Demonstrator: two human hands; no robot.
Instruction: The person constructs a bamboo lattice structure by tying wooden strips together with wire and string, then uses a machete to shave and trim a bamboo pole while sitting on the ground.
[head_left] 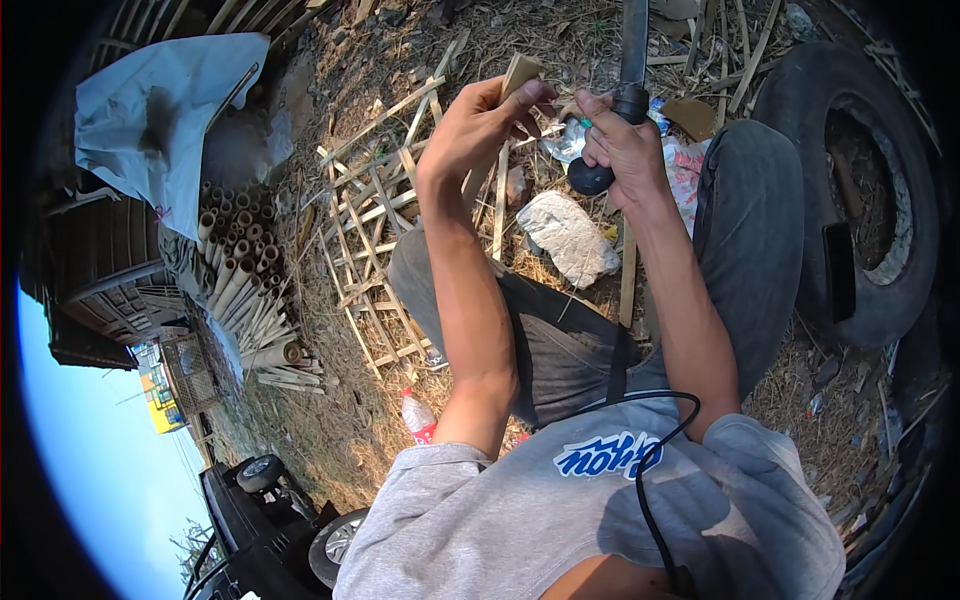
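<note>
My left hand [488, 122] is closed around a flat bamboo strip [521, 72], whose end sticks up past the thumb; another length shows below the palm. To its right, my right hand [628, 150] is wrapped round the black handle of a machete [634, 45]. The long blade points away from me and runs out of the top of the picture. The handle's round black butt shows below the fist. Both hands are close together above my bent knees. A rough white stone block [568, 238] lies on the ground between my legs.
A bamboo lattice [362, 284] lies on the ground at left. A large tyre [790, 190] is beside my right knee. Farther left are stacked bamboo poles [240, 262] and a pale tarp [165, 90]. A plastic bottle [417, 416] lies near my left elbow. Bamboo scraps and litter cover the straw-strewn ground.
</note>
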